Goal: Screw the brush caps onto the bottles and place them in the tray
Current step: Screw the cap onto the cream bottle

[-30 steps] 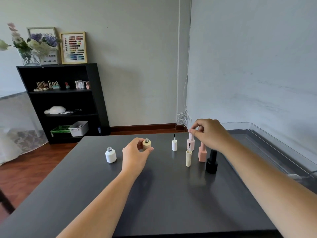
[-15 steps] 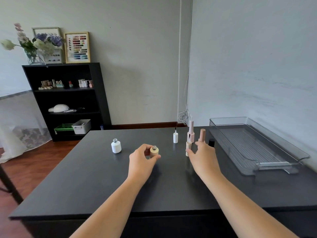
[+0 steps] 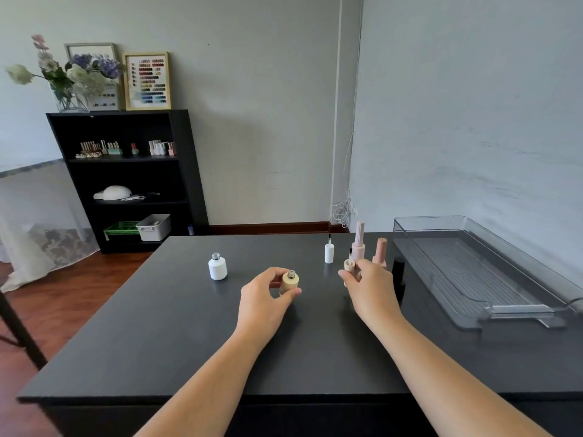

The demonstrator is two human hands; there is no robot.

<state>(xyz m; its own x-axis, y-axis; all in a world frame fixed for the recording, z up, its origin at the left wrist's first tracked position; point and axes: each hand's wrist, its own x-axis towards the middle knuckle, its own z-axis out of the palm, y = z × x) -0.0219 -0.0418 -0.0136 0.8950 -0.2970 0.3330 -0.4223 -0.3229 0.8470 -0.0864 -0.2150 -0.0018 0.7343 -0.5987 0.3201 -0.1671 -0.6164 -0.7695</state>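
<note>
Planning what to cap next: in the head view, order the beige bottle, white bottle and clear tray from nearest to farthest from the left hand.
1. Beige bottle: gripped by the left hand.
2. White bottle: standing to its left.
3. Clear tray: far right side.

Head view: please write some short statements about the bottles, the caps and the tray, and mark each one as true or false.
1. The left hand grips the beige bottle. True.
2. The beige bottle already wears its cap. False: its threaded neck is bare.
3. The right hand pinches the beige cap. True.
4. The clear tray holds two bottles. False: no bottle is in it.
5. The white bottle lies on its side. False: it stands upright on the table, uncapped.
</note>
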